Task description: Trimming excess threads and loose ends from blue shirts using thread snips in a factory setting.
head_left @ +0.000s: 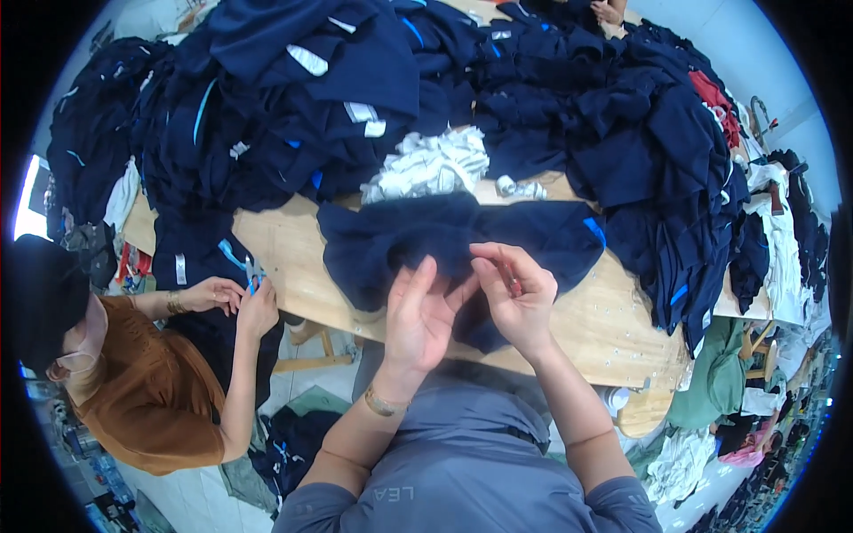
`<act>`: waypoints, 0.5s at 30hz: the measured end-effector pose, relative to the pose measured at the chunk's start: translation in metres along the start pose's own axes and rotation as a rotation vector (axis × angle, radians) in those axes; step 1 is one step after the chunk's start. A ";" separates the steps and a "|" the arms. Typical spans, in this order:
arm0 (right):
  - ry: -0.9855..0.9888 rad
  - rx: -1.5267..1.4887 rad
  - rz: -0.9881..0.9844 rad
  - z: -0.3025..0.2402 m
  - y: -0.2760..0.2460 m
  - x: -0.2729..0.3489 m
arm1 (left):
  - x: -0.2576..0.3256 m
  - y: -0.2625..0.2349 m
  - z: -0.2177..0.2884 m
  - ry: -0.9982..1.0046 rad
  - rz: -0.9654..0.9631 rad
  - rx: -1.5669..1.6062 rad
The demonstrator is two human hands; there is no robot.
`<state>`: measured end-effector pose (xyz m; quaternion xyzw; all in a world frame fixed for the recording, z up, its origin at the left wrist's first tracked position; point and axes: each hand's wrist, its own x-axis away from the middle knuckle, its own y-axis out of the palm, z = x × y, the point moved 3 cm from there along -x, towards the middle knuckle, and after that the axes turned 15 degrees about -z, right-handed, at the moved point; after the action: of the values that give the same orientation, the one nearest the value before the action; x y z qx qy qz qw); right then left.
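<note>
A dark navy garment [426,235] with a small blue tab lies spread on the wooden table [293,258] in front of me. My left hand [418,315] rests on its near edge with fingers up and pinching the cloth. My right hand [515,293] grips the same fabric beside it, and a small metal tool seems to sit between its fingers. Both hands meet at the middle of the garment's lower edge.
A large heap of navy garments [373,80] with white and blue tags covers the far table. Crumpled white cloth [431,164] lies behind my garment. A person in a brown top [151,391] works at my left, hands on another navy piece. More clothes lie on the floor.
</note>
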<state>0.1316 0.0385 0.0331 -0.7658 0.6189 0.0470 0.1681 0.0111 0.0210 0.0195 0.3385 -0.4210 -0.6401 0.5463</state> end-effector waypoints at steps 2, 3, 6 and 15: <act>-0.024 0.007 -0.016 -0.002 0.003 -0.007 | 0.004 -0.011 -0.004 0.008 -0.048 -0.006; -0.031 0.010 -0.035 -0.005 0.005 -0.010 | 0.006 -0.014 -0.006 0.018 -0.079 -0.018; -0.020 0.073 -0.069 -0.008 0.010 -0.014 | 0.008 -0.017 -0.006 0.051 -0.137 -0.094; 0.052 -0.256 -0.039 0.007 0.007 -0.018 | 0.002 -0.011 -0.004 0.084 -0.006 -0.089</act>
<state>0.1217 0.0565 0.0308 -0.7939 0.5969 0.1024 0.0541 0.0100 0.0190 0.0081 0.3418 -0.3677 -0.6451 0.5760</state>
